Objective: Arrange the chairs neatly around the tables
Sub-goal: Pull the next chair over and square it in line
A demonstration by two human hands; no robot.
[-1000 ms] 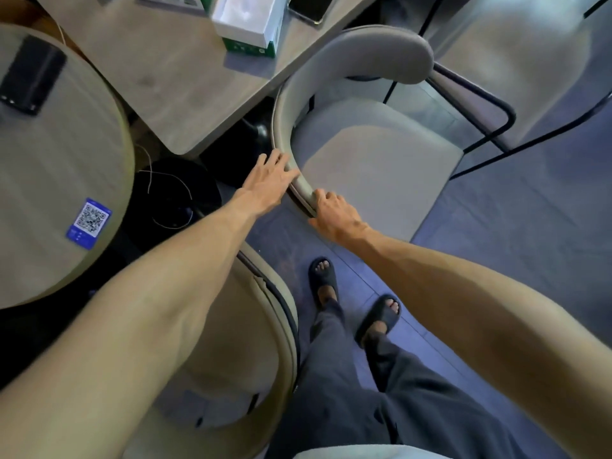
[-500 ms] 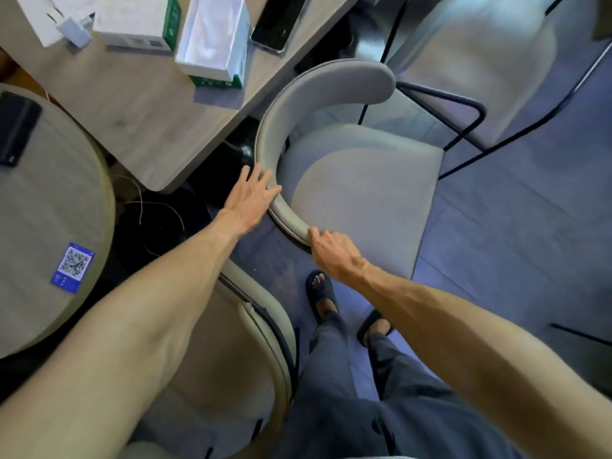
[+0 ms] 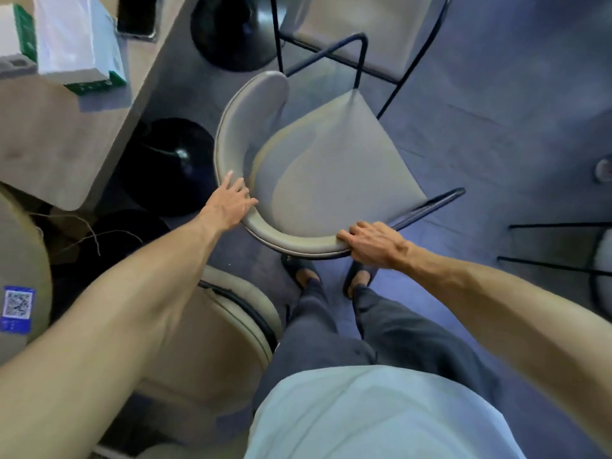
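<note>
A pale wooden surface (image 3: 59, 137) with a rounded corner fills the upper left. On it lie an open white box with green sides (image 3: 76, 44), a second white and green box (image 3: 15, 31) at the edge of view, and a dark phone (image 3: 137, 14) near the surface's right edge. A round surface (image 3: 20, 246) at the far left bears a blue QR sticker (image 3: 17, 308). On the bluish floor (image 3: 496, 134) stand two black round bases (image 3: 172, 167), a grey chair (image 3: 331, 170), a cream chair (image 3: 212, 342) and two sandalled feet (image 3: 304, 273); thin cables (image 3: 96, 236) trail beside the round surface
</note>
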